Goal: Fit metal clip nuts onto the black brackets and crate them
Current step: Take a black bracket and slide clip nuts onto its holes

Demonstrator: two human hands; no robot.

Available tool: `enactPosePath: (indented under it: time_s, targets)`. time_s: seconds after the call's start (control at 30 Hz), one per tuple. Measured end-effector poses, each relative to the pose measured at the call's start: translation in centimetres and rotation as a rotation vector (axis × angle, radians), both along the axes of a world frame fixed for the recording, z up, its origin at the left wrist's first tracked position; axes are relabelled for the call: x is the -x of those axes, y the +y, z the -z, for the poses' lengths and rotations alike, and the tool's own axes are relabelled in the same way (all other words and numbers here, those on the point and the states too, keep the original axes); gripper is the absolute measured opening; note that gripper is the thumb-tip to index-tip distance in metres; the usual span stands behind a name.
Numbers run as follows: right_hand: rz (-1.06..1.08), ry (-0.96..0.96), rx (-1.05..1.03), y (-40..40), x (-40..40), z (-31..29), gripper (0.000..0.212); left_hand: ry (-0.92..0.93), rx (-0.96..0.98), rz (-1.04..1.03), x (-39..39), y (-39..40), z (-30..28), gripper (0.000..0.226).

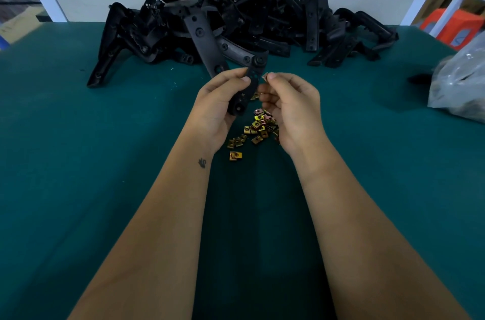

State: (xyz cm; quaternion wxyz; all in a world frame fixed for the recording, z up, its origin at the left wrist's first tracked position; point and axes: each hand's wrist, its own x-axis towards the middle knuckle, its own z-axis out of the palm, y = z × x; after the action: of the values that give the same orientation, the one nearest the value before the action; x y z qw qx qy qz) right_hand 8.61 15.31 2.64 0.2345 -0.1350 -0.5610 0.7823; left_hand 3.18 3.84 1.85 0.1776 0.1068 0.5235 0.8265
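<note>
My left hand (219, 102) grips a black bracket (249, 83) upright above the green table, fingers and thumb curled round its lower half. My right hand (291, 104) pinches a small metal clip nut (265, 76) between thumb and forefinger, right beside the bracket's upper edge. A loose heap of gold-coloured clip nuts (258, 127) lies on the table below and between my hands. A big pile of black brackets (236, 23) is stacked at the back of the table against the white wall.
The table is covered in green cloth (91, 162). A grey plastic bag (462, 83) sits at the right edge. An orange stool (451, 26) stands beyond the table's right corner, and a cardboard box (18, 23) at the far left.
</note>
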Motion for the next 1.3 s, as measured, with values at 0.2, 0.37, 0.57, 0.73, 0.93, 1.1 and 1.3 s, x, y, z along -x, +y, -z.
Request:
enactPosePath:
  time_s: [0.2, 0.37, 0.57, 0.73, 0.93, 1.1, 1.3]
  targets:
    - [-0.031, -0.012, 0.027, 0.0, 0.0, 0.0, 0.018, 0.015, 0.002, 0.001, -0.2, 0.0, 0.0, 0.016]
    - [-0.068, -0.022, 0.052, -0.1, 0.1, 0.0, 0.017, 0.019, -0.030, 0.010, -0.2, 0.1, -0.1, 0.016]
    - [-0.086, -0.026, 0.101, 0.1, 0.2, 0.1, 0.018, 0.056, 0.036, 0.021, -0.1, 0.0, 0.0, 0.016]
    - [-0.098, -0.032, 0.112, 0.3, 0.2, 0.3, 0.017, 0.128, 0.115, 0.022, -0.1, -0.1, 0.0, 0.015]
    - [-0.113, -0.040, 0.086, 0.6, 0.2, 0.3, 0.017, 0.173, 0.133, 0.009, -0.2, -0.3, 0.2, 0.016]
    - [-0.134, -0.039, 0.093, 0.9, 0.1, 0.5, 0.018, 0.163, 0.140, 0.070, -0.1, -0.5, 0.2, 0.015]
    - [-0.216, -0.041, 0.081, 1.3, -0.1, 0.6, 0.022, 0.138, 0.146, 0.127, -0.1, -1.0, 0.0, 0.017]
